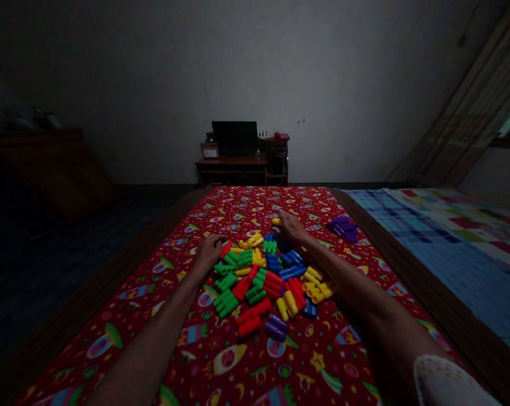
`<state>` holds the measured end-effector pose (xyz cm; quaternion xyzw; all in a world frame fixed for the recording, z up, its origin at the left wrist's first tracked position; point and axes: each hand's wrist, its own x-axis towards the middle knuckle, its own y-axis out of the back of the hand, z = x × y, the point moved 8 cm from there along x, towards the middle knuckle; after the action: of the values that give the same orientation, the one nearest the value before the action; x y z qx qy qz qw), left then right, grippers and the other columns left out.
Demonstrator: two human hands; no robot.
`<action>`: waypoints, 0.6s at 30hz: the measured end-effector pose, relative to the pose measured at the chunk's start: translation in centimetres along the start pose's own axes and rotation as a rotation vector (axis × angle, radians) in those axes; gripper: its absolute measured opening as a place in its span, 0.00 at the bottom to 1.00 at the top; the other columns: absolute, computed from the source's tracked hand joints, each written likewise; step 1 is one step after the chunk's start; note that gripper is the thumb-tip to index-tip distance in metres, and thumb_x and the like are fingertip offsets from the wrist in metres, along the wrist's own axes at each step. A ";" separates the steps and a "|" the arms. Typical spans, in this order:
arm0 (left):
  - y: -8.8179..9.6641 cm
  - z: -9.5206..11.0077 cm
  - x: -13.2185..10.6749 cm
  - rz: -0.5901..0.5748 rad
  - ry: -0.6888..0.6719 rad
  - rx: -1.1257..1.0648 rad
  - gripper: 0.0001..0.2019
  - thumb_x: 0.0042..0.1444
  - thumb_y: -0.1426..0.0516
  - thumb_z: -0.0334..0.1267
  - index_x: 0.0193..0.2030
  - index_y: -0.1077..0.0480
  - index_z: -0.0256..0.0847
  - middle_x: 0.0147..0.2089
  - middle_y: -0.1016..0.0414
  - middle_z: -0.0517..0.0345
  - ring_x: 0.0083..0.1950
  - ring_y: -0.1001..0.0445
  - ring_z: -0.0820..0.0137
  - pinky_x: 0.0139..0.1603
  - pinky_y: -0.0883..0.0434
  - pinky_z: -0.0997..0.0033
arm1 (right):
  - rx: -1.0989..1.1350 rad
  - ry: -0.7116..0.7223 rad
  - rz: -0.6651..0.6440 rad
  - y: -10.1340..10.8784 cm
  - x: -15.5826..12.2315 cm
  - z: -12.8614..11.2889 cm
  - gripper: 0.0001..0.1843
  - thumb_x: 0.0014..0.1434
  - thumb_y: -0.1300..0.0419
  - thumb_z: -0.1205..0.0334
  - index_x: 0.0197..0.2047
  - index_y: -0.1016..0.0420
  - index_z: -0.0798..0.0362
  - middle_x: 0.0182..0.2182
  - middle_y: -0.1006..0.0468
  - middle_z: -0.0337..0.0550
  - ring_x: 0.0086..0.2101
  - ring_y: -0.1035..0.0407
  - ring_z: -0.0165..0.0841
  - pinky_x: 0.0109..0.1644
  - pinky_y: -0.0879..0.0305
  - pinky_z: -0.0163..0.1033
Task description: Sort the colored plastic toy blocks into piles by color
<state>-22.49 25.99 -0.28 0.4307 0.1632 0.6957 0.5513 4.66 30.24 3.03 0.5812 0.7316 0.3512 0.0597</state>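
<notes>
A heap of plastic building blocks (266, 279) in red, green, yellow, blue and purple lies on a red cloth printed with rockets and stars (221, 366). My left hand (209, 250) rests on the cloth at the heap's left edge, fingers curled beside a red block (226, 248). My right hand (292, 226) reaches to the far side of the heap, fingers bent over a yellow block (276, 221); whether it grips the block is hidden. A separate small cluster of purple blocks (343, 228) lies to the right of that hand.
The cloth covers a long surface with a dark wooden border (411, 265). A checked quilt (458, 237) lies to the right. A small desk with a dark monitor (234, 137) stands against the far wall. The room is dim.
</notes>
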 end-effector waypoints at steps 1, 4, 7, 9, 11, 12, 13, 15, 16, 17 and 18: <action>0.0 0.0 0.0 0.000 0.002 -0.003 0.18 0.51 0.53 0.34 0.39 0.22 0.40 0.43 0.20 0.51 0.47 0.23 0.61 0.53 0.28 0.58 | -0.061 -0.006 -0.014 0.1 0.7 0.1 0.39 0.65 0.67 0.36 0.45 0.25 0.55 0.46 0.23 0.52 0.51 0.32 0.40 0.58 0.40 0.47; 0.0 -0.1 0.0 -0.002 0.009 -0.011 0.18 0.51 0.53 0.34 0.39 0.22 0.40 0.43 0.20 0.51 0.47 0.23 0.61 0.53 0.28 0.59 | -0.096 -0.005 -0.142 -1.0 1.3 -0.2 0.35 0.65 0.62 0.36 0.38 0.25 0.55 0.38 0.22 0.48 0.43 0.30 0.38 0.53 0.36 0.45; 0.0 0.0 -0.1 -0.008 0.020 -0.020 0.18 0.52 0.52 0.34 0.40 0.22 0.39 0.44 0.20 0.50 0.48 0.23 0.61 0.54 0.28 0.60 | 0.001 0.080 -0.356 -3.1 -1.0 -1.9 0.35 0.64 0.61 0.35 0.38 0.24 0.54 0.36 0.21 0.43 0.40 0.29 0.36 0.50 0.34 0.42; 0.1 0.1 -0.2 -0.010 0.035 -0.026 0.18 0.53 0.53 0.35 0.42 0.22 0.38 0.45 0.20 0.49 0.49 0.23 0.60 0.54 0.29 0.59 | 0.026 0.122 -0.383 -2.7 -3.2 -2.9 0.35 0.64 0.61 0.35 0.41 0.23 0.53 0.37 0.21 0.42 0.41 0.29 0.37 0.51 0.34 0.42; 0.2 0.2 -0.3 -0.009 0.055 -0.033 0.19 0.56 0.53 0.37 0.44 0.23 0.36 0.46 0.20 0.47 0.49 0.23 0.60 0.55 0.29 0.58 | -0.009 0.086 -0.250 -0.2 -5.3 -2.6 0.36 0.63 0.61 0.33 0.44 0.23 0.53 0.37 0.21 0.43 0.41 0.29 0.38 0.49 0.33 0.43; 0.2 0.2 -0.3 -0.008 0.065 -0.037 0.20 0.57 0.54 0.38 0.46 0.24 0.36 0.47 0.20 0.47 0.50 0.24 0.59 0.55 0.29 0.58 | -0.028 0.048 -0.158 1.5 -6.6 -1.9 0.37 0.63 0.62 0.33 0.45 0.24 0.53 0.37 0.21 0.44 0.41 0.28 0.39 0.49 0.32 0.44; 0.3 0.3 -0.4 -0.007 0.072 -0.040 0.21 0.58 0.55 0.39 0.49 0.25 0.35 0.48 0.20 0.47 0.51 0.24 0.59 0.56 0.29 0.58 | -0.043 0.009 -0.065 3.3 -8.0 -1.1 0.38 0.64 0.64 0.34 0.47 0.24 0.53 0.38 0.21 0.46 0.43 0.28 0.40 0.49 0.32 0.45; 0.1 0.6 -0.5 -0.031 0.069 -0.076 0.24 0.62 0.57 0.44 0.55 0.28 0.36 0.51 0.21 0.48 0.53 0.25 0.60 0.57 0.30 0.58 | -0.065 -0.048 0.089 5.8 -11.5 0.8 0.38 0.65 0.66 0.35 0.53 0.26 0.51 0.46 0.22 0.48 0.50 0.30 0.42 0.55 0.34 0.48; -0.2 0.9 -0.5 -0.058 0.060 -0.116 0.26 0.63 0.59 0.46 0.58 0.30 0.37 0.53 0.22 0.48 0.55 0.25 0.60 0.58 0.30 0.57 | -0.087 -0.072 0.148 6.5 -13.4 1.6 0.38 0.65 0.65 0.35 0.56 0.28 0.50 0.50 0.24 0.49 0.55 0.33 0.43 0.59 0.37 0.50; -0.6 1.3 -0.5 -0.092 0.048 -0.166 0.27 0.64 0.60 0.48 0.60 0.31 0.38 0.55 0.23 0.49 0.56 0.26 0.61 0.59 0.31 0.57 | -0.114 -0.100 0.166 6.5 -15.1 2.3 0.38 0.64 0.64 0.34 0.60 0.31 0.49 0.56 0.27 0.50 0.59 0.37 0.43 0.63 0.41 0.51; -1.1 1.8 -0.5 -0.134 0.034 -0.216 0.29 0.64 0.61 0.50 0.61 0.32 0.38 0.56 0.24 0.49 0.58 0.27 0.61 0.60 0.32 0.57 | -0.139 -0.122 0.165 6.0 -16.6 2.7 0.38 0.64 0.63 0.34 0.62 0.33 0.49 0.60 0.31 0.50 0.62 0.42 0.43 0.66 0.46 0.53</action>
<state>-20.39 25.47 -0.26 0.3453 0.1250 0.6779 0.6368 16.07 17.13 -0.84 0.6542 0.6501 0.3690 0.1152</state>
